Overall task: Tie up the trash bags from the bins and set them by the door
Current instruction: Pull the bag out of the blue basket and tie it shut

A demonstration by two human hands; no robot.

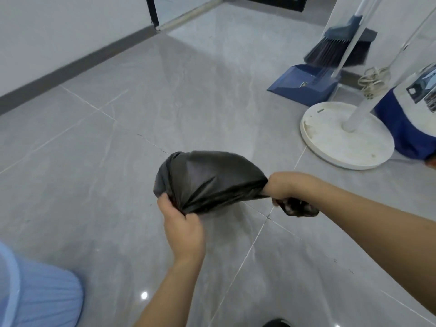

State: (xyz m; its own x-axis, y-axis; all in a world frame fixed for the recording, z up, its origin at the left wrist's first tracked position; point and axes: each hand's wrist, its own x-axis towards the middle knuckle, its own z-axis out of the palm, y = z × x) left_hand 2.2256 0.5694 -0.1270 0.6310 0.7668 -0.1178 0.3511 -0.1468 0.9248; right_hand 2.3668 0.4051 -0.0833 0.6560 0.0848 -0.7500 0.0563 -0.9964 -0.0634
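Now we hold one black trash bag (207, 180) mid-frame above the grey floor (118, 161), its long axis running left to right. Our left hand (182, 228) pinches its lower left edge; our right hand (286, 187) clenches the twisted right end. Upper right: one broom (335, 49), one dustpan (304, 84).

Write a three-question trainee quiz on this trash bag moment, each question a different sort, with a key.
1. True or false: both hands grip the black trash bag.
2. Which stands nearest the white round stand base? A) blue dustpan B) the left hand C) the dark doorframe
3. Fill in: the right hand pulls a twisted end of the bag toward the person's ____ side.

Key: 1 true; 2 A; 3 right.
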